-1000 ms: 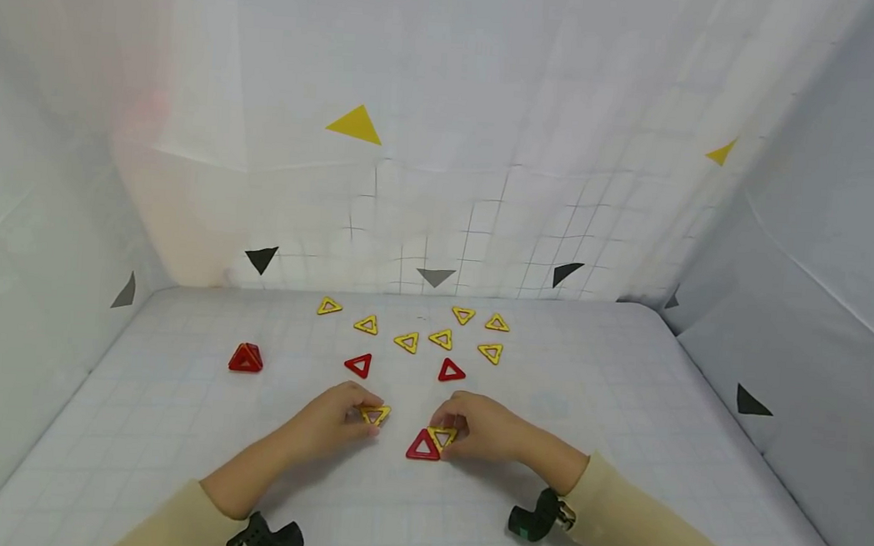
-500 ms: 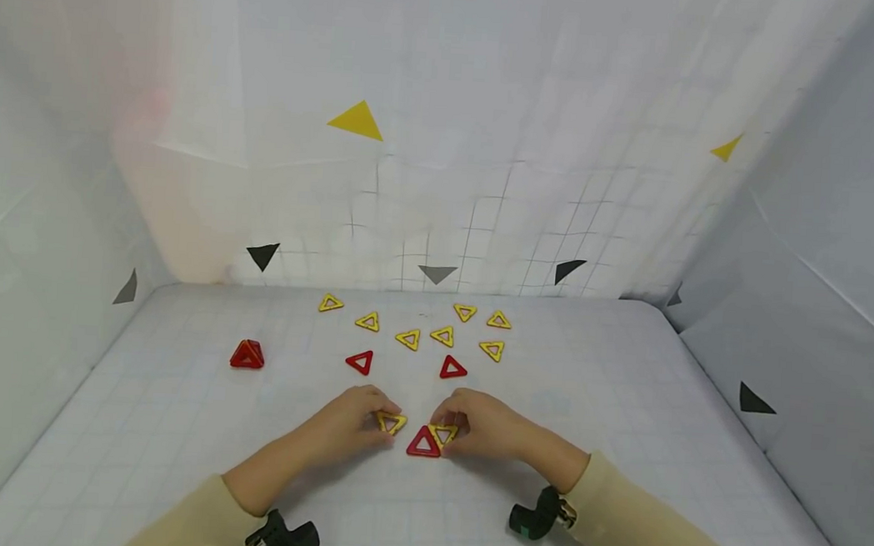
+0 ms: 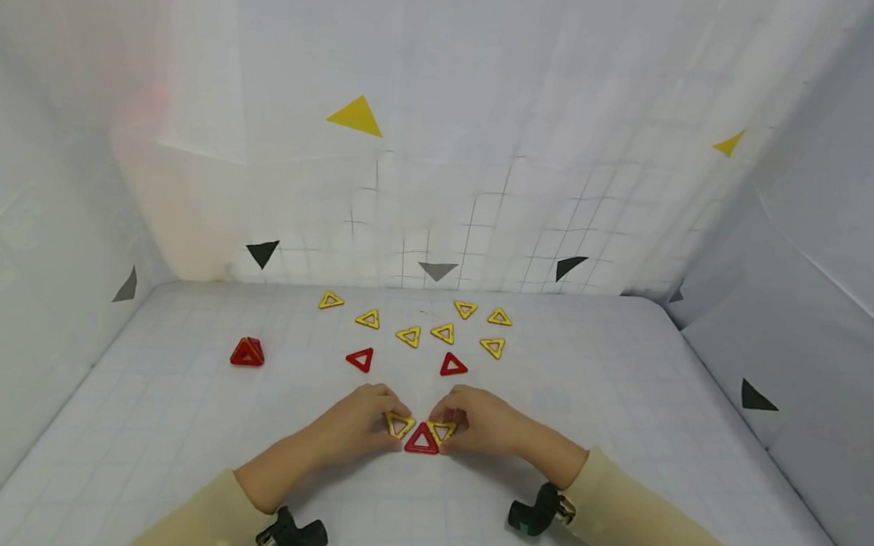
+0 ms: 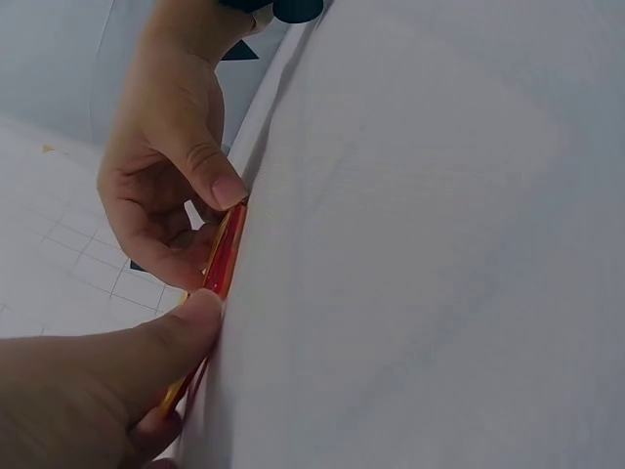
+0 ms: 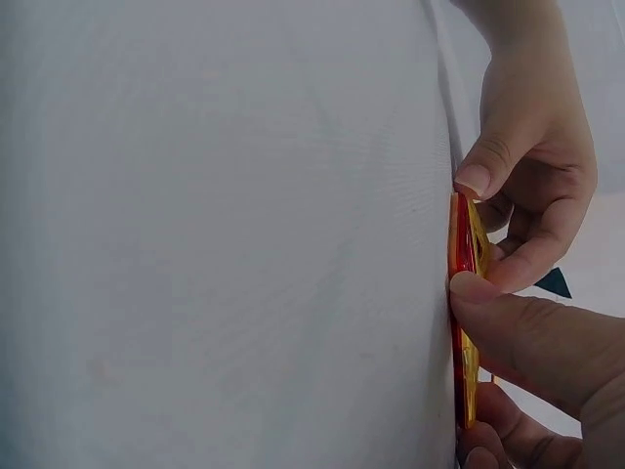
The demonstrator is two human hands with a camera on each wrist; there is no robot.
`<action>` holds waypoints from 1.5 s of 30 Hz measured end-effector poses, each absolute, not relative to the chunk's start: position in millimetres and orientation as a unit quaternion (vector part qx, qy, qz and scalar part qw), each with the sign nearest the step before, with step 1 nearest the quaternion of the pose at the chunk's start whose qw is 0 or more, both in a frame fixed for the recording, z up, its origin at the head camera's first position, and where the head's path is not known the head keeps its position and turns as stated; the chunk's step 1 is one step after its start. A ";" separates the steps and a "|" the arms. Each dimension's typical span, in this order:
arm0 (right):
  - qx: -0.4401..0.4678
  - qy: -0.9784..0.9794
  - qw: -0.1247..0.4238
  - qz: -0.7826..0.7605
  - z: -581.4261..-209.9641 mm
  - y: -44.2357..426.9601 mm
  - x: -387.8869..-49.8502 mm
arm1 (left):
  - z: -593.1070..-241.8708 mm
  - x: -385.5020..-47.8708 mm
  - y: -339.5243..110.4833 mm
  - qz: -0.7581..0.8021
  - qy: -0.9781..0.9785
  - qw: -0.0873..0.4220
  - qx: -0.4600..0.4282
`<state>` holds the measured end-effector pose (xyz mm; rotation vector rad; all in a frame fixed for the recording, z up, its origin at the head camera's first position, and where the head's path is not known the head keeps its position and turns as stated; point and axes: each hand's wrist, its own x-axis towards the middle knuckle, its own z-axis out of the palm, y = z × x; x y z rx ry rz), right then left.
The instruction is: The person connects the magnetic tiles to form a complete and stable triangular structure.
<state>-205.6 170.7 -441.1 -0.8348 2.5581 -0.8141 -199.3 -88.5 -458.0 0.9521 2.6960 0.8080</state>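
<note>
Centrally, two hands worked close together above a white counter [image 3: 169,474] marked with faint grid lines. The left hand [image 3: 360,423] pinched a hollow yellow triangle between thumb and fingers; the right hand [image 3: 486,425] likewise pinched a second yellow triangle [image 3: 442,424]. Between them, a red triangle [image 3: 422,450] lay flat on the counter, one corner pointing toward the rear. The right-hand yellow piece stood against its right edge, whereas the left-hand yellow piece [image 3: 407,429] was just beside its left edge; whether those two touched could not be told. Both wrist views showed the held pieces nearly edge-on, beside the thumbs.

Behind the hands lay two loose red triangles [image 3: 370,360], well apart from each other, and farther back seven loose yellow triangles [image 3: 452,334] in a scattered band. To the left, a raised red pyramid [image 3: 252,352] stood alone.

Markings were geometric: thin grid lines crossed the white rear sheet [image 3: 441,206], which also bore a large yellow patch [image 3: 358,117], a smaller yellow patch [image 3: 729,144], and dark triangular patches [image 3: 262,253] along its lower part. Each beige sleeve [image 3: 655,520] carried a black wrist device [image 3: 535,517]; the right one showed a green spot, too small for any lettering to be read.
</note>
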 end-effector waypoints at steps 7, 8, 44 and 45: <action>-0.294 0.900 0.162 -0.277 -440.5 169.6 -208.1 | -456.9 -199.1 -88.0 0.268 0.904 0.094 0.320; -0.293 0.901 0.162 -0.275 -440.2 169.4 -208.4 | -457.3 -199.3 -87.9 0.268 0.904 0.093 0.320; -0.274 0.907 0.159 -0.278 -444.1 166.3 -211.9 | -458.2 -200.6 -81.4 0.279 0.908 0.095 0.299; -0.274 0.907 0.159 -0.278 -444.4 166.2 -212.4 | -458.2 -200.7 -81.4 0.280 0.908 0.095 0.298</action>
